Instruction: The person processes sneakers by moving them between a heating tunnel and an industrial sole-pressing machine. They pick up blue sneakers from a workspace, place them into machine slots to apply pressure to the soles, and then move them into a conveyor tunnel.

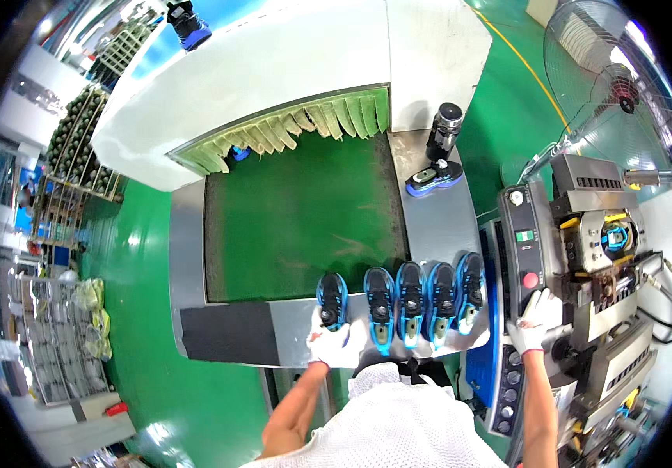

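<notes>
My left hand (333, 344), in a white glove, is closed round the heel end of a black and blue shoe (332, 298) at the near edge of the conveyor. To its right a row of several similar shoes (411, 300) lies side by side, toes pointing away from me. My right hand (536, 318), also gloved, rests on a machine's control panel (525, 234) just below a red button (530, 279); its fingers look stretched out and nothing shows in them. Whether a fingertip touches the button is hard to tell.
A green conveyor belt (305, 218) runs under a fringed curtain (297, 131) into a white housing (273, 78). At its right stand a dark flask (445, 129) and another shoe (434, 179). A large fan (623, 93) and a pressing machine (601, 234) stand on the right.
</notes>
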Motion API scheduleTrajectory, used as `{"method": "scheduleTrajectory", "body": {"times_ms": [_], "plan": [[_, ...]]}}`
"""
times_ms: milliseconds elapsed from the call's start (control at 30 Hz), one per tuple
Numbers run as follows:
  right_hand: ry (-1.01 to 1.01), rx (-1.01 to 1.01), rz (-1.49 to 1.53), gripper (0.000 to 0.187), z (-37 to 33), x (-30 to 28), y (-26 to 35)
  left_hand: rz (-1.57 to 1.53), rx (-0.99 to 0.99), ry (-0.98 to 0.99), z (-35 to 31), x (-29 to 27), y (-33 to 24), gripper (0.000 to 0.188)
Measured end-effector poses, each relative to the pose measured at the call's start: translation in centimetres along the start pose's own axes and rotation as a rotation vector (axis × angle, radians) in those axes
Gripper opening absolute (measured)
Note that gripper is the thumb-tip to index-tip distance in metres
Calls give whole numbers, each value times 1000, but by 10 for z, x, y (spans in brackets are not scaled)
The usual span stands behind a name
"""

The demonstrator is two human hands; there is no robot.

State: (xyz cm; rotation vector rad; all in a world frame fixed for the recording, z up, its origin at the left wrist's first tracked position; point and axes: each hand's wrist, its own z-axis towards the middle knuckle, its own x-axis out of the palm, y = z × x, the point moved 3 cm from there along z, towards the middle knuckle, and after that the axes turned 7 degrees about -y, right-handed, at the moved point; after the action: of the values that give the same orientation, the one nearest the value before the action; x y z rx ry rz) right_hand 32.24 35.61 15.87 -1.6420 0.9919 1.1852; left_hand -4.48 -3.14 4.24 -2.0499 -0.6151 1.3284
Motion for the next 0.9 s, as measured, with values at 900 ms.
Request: {"method": "scheduleTrajectory", "body": {"times_ms": [900], "plan": [[57, 704, 1563, 76, -266, -116, 293, 105, 448, 885, 59, -131, -176, 78]]}}
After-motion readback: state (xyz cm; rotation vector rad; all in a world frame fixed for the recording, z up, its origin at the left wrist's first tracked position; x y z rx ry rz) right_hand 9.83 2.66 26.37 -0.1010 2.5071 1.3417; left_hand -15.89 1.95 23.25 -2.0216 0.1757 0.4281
